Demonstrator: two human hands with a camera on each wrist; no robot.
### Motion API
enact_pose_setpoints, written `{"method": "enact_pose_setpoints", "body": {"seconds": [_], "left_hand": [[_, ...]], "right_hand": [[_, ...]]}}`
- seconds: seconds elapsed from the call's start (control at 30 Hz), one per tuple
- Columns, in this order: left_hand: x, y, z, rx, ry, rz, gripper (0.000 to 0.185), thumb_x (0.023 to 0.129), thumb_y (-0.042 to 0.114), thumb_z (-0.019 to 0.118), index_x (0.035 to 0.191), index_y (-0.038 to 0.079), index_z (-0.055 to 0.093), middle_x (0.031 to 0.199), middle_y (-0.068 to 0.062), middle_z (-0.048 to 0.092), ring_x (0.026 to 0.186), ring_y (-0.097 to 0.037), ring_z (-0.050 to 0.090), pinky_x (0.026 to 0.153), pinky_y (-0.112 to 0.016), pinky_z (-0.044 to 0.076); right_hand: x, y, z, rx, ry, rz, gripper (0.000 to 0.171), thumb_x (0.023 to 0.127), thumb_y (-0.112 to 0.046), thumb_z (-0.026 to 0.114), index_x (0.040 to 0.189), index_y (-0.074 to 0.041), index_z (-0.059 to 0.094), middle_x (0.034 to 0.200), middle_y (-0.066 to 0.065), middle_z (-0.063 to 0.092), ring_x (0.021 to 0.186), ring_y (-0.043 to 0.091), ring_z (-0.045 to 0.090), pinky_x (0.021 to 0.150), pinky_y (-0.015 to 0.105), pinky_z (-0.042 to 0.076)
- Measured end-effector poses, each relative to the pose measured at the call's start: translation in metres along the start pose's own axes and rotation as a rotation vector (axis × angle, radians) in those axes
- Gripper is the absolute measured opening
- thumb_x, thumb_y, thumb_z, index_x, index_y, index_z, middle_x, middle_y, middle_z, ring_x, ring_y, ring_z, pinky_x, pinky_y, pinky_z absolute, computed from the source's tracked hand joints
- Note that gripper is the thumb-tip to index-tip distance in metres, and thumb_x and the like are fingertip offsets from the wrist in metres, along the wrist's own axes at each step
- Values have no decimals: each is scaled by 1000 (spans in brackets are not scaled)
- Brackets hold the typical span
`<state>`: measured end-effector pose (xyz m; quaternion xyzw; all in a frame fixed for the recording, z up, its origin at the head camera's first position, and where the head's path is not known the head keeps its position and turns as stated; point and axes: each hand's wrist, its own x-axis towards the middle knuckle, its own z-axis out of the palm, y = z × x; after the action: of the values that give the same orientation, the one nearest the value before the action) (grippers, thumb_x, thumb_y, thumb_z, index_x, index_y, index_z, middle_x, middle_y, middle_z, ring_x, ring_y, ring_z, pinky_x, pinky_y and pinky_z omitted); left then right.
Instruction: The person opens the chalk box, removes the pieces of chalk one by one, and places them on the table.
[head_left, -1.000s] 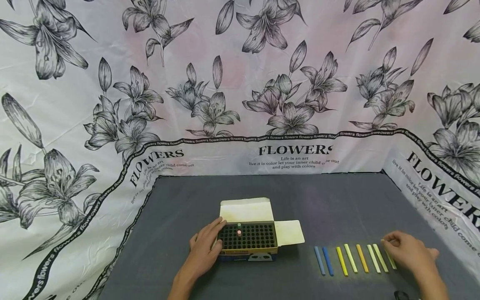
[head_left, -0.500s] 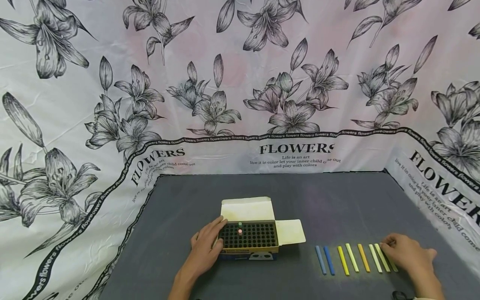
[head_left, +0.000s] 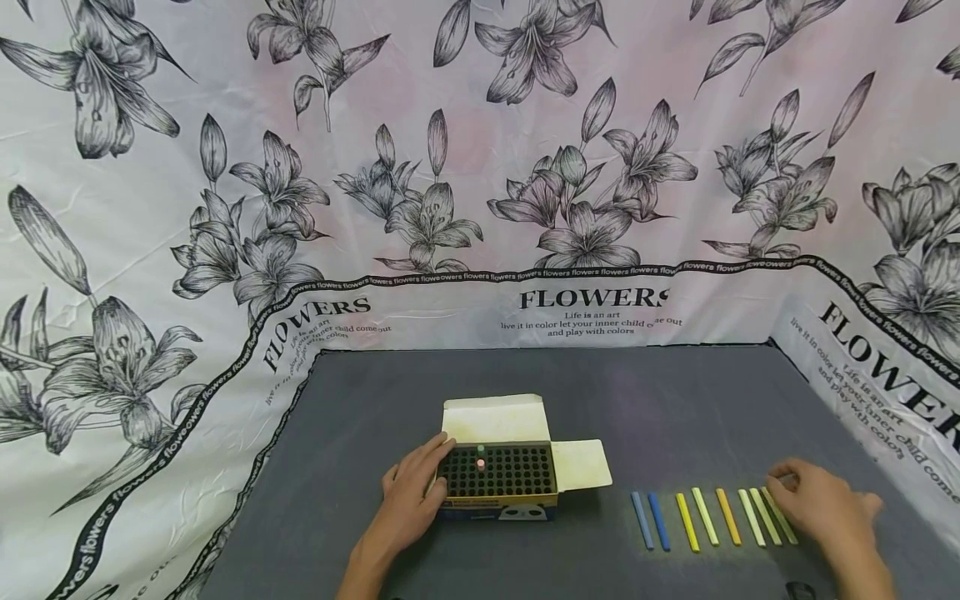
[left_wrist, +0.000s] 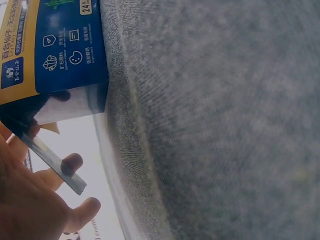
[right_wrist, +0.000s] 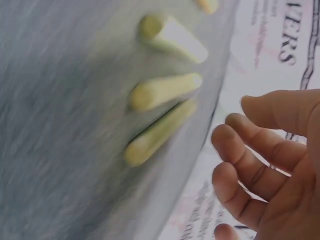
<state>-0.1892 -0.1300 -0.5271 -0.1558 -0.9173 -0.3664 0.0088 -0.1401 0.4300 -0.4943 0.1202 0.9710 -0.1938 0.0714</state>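
An open chalk box (head_left: 497, 502) with a black grid insert stands on the grey mat (head_left: 675, 400). One green chalk (head_left: 480, 450) and one pink chalk (head_left: 480, 463) stand in the grid. My left hand (head_left: 408, 498) rests with straight fingers against the box's left side, thumb apart. In the left wrist view that hand (left_wrist: 30, 210) sits below the box's blue side (left_wrist: 55, 45). Several chalk sticks (head_left: 705, 517) lie in a row to the right: two blue, then yellow, green, orange and pale ones. My right hand (head_left: 821, 504) hovers relaxed at the row's right end, by the last pale stick (head_left: 780, 517), and holds nothing. The right wrist view shows its loose fingers (right_wrist: 250, 160) beside pale chalk (right_wrist: 160, 131).
Flower-printed cloth (head_left: 480, 208) covers the back and sides around the mat. The box's lid flaps (head_left: 581, 464) lie open to the back and right. Bare mat stretches behind the box and the row.
My right hand has drawn slightly right, off the last pale stick, which now shows more fully. The left hand and the box have stayed in place.
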Motion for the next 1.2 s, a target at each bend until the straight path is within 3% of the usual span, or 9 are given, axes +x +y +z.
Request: {"method": "enact_pose_setpoints", "body": {"seconds": [0.2,0.37,0.63,0.83,1.2], "left_hand": [[0,0,0,-1,-11,-9,51,105,21,45,155,31,44,165,4,36,152,-37,32,108,-75,17],[-1,-1,1,-5,-17,-12,51,105,20,45,155,30,45,165,3,36,152,-37,32,108,-75,16],[-2,-1,1,-6,-13,-7,50,105,20,46,155,30,45,165,3,37,152,-38,32,109,-75,16],[-1,-1,0,-5,-10,1,50,105,20,46,155,30,45,165,3,37,151,-38,32,108,-75,17],[1,1,0,-5,-9,-14,52,105,20,45,155,31,45,165,4,37,151,-37,32,106,-75,18]], "right_hand": [[-8,-34,8,63,254,-97,36,100,-28,56,119,0,68,93,17,75,66,21,58,71,56,25],[-10,-59,26,113,503,-221,26,93,-18,70,114,-2,71,86,15,75,70,25,56,70,51,21],[-6,-99,44,246,709,-410,25,83,-6,79,107,-4,74,79,10,72,77,30,54,82,57,22],[-5,-132,58,313,765,-545,27,77,-2,81,104,-5,74,79,7,72,75,25,52,82,51,22],[-10,-202,86,397,731,-681,26,78,-5,83,102,-9,76,82,3,71,75,19,52,84,46,25]]}}
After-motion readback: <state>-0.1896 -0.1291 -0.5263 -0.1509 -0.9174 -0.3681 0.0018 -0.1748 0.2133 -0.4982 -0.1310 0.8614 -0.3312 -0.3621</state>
